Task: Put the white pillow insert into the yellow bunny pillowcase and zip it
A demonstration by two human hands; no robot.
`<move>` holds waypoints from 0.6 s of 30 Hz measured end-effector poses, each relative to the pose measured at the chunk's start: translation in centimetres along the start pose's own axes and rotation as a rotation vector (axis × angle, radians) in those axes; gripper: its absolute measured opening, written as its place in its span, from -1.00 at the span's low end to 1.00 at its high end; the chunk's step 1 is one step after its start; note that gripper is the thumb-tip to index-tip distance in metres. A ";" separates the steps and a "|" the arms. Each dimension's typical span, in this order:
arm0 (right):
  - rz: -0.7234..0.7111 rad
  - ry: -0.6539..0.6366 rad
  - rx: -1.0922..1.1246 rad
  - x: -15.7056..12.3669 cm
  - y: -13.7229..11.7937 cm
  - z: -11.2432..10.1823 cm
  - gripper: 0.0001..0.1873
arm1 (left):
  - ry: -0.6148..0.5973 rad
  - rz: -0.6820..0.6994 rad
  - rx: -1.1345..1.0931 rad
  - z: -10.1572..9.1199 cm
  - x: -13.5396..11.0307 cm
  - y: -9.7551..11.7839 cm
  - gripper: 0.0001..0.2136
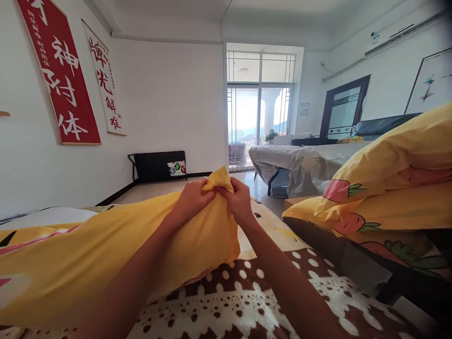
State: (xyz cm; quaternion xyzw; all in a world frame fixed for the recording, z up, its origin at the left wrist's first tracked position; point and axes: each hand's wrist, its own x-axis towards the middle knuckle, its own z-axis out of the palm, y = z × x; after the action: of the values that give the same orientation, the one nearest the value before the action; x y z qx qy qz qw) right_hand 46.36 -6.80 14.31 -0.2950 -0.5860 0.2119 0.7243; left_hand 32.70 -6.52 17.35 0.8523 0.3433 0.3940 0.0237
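A long yellow pillowcase [106, 249] lies across the bed from the lower left toward the middle of the head view. My left hand [192, 197] and my right hand [238, 200] are both closed on its far end, pinching the yellow cloth side by side and lifting a corner of it up between them. Under the cloth is a brown and white spotted blanket [247, 292].
Yellow pillows with a carrot print [388, 188] are stacked at the right. Behind them stands a table under a grey cover [303, 165]. Red and white scrolls [60, 70] hang on the left wall. A glass balcony door [259, 117] is straight ahead, and a black rack [158, 165] stands by the wall.
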 end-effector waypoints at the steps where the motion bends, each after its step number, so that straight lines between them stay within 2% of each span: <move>1: 0.018 -0.013 0.026 -0.2 0.1 -0.7 -0.71 | -0.059 0.014 -0.055 0.3 0.3 -0.1 -0.75; 3: 0.075 -0.100 0.092 -1.1 1.4 -2.4 -0.62 | -0.075 0.032 -0.132 0.8 0.4 -0.7 -0.67; 6: 0.207 -0.294 0.070 -3.9 5.8 -4.8 -0.44 | 0.035 0.003 -0.174 1.5 -0.1 -1.4 -0.64; 9: 0.310 -0.385 -0.146 -7.2 10.6 -5.3 -0.54 | 0.146 0.089 -0.008 1.3 0.2 -0.9 -0.68; 11: 0.301 -0.368 -0.232 -8.8 12.5 -3.9 -0.60 | 0.209 0.184 0.163 0.6 0.9 -0.1 -0.72; 13: 0.266 -0.356 -0.234 -9.7 12.8 -1.1 -0.66 | 0.261 0.257 0.290 -0.2 1.8 0.7 -0.75; 15: 0.228 -0.367 -0.213 -10.0 12.1 2.5 -0.72 | 0.292 0.306 0.381 -1.1 2.6 1.2 -0.77; 18: 0.195 -0.402 -0.148 -10.1 10.5 7.4 -0.69 | 0.294 0.326 0.496 -2.6 3.2 1.1 -0.78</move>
State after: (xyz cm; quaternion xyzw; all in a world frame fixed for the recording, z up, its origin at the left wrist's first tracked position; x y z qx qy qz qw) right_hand 37.27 -4.32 0.89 -0.3544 -0.7012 0.2919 0.5454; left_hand 33.00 -5.98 21.56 0.8098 0.2874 0.4160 -0.2976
